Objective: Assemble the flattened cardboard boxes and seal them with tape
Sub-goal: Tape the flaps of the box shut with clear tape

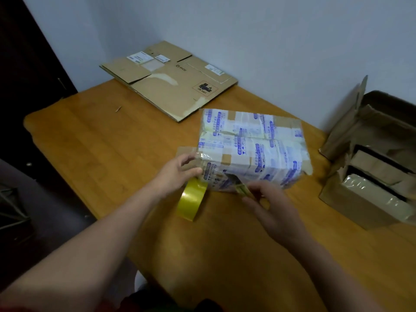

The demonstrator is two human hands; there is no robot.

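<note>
The box (252,149) stands assembled on the table (101,143), right of centre and nearer the far side. It is almost wholly wrapped in white tape with blue print, wrinkled and torn in places, and brown card shows through in patches. A seam runs across its top. A brown flap (184,150) juts from its left end.

The left hand (177,174) grips the box at its near left corner, thumb on the near face and fingers up by the flap. Just below this hand a yellow tape roll (191,199) stands on edge on the table, touching or almost touching the box's near corner. The right hand (270,206) is at the box's near face, its fingers pinching a yellowish piece (242,189) too blurred to name.

A flat box (166,86) lies at the far edge of the table, its left part sticking out past the edge, well apart from the wrapped box. An open box (369,188) with upright flaps stands at the right edge, near the wrapped box with a strip of bare wood between them. The wall (270,41) runs close behind the table. Bare wood stretches to the left of the hands up to the rounded left corner, and also toward the person, under both forearms.
</note>
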